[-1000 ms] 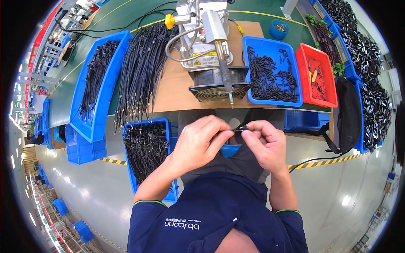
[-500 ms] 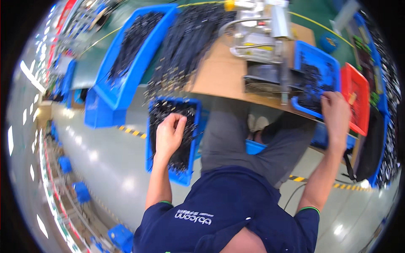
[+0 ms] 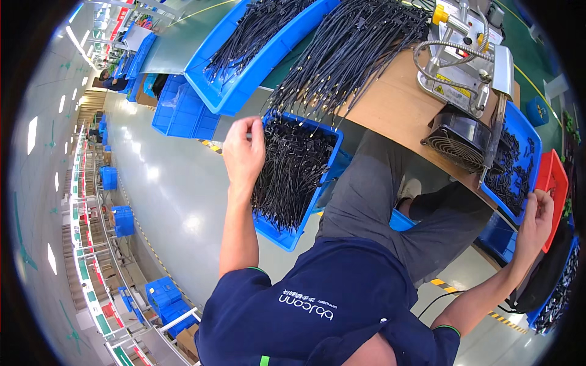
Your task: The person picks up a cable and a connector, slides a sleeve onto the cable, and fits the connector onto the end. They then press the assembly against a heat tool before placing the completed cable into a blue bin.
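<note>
My left hand hovers at the left rim of a blue bin full of black cables. Its fingers are curled and pinched together; whatever they may hold is hidden. Over at the right, my right hand is at the near corner of a blue tray, beside a red tray. Thumb and fingers are pressed together there, and I cannot make out anything between them. Small black pieces lie heaped in the blue tray.
Long black cables fan across the table, ends over its edge. A metal machine with flexible hoses and a black fan stand right of them. Another long blue bin holds cables at upper left. Stacked blue crates sit below it.
The view has turned, so the table and bins appear farther right. My left hand has gone from over the cable bin to its left rim. My right hand has drawn back to the tray's near corner.
</note>
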The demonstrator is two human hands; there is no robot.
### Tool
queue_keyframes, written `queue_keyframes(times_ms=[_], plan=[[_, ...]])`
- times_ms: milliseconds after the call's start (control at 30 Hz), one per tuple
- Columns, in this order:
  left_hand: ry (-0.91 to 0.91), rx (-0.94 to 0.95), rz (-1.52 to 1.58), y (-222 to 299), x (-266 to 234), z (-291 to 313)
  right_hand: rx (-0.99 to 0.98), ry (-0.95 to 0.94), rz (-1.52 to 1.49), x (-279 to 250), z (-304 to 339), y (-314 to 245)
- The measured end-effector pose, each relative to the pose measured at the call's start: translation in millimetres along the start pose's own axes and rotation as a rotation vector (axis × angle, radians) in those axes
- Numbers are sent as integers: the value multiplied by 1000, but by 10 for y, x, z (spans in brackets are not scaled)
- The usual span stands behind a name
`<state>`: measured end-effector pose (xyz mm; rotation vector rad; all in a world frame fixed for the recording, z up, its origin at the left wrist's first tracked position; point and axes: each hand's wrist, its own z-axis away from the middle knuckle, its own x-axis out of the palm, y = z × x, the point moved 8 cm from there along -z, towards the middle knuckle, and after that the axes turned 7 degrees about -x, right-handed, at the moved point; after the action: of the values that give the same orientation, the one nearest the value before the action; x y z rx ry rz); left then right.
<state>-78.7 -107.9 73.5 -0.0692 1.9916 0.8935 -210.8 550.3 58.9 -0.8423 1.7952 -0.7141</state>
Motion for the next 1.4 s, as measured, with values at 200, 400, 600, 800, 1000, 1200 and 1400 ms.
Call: queue_keyframes(times_ms=[200, 400, 600, 800, 1000, 1200, 1400], plan=[[-16, 482, 129, 1408, 302, -345, 78, 33, -207, 186, 464, -500], [-196, 637, 28, 2140, 1265, -756, 117, -27, -333, 466, 808, -762], [-149, 516, -94, 2430, 1839, -1232, 181, 9, -408, 476, 1050, -688], [-176, 444, -243, 2481, 1991, -1410, 245, 23, -446, 494, 1143, -571], [-161, 432, -217, 2403, 1930, -1466, 209, 20, -445, 572, 1090, -669], [-372, 285, -229, 2356, 2018, -1557, 186, 41, -428, 554, 1132, -669], [-239, 304, -159, 2420, 2054, -1811, 188, 28, -407, 532, 1197, -717]])
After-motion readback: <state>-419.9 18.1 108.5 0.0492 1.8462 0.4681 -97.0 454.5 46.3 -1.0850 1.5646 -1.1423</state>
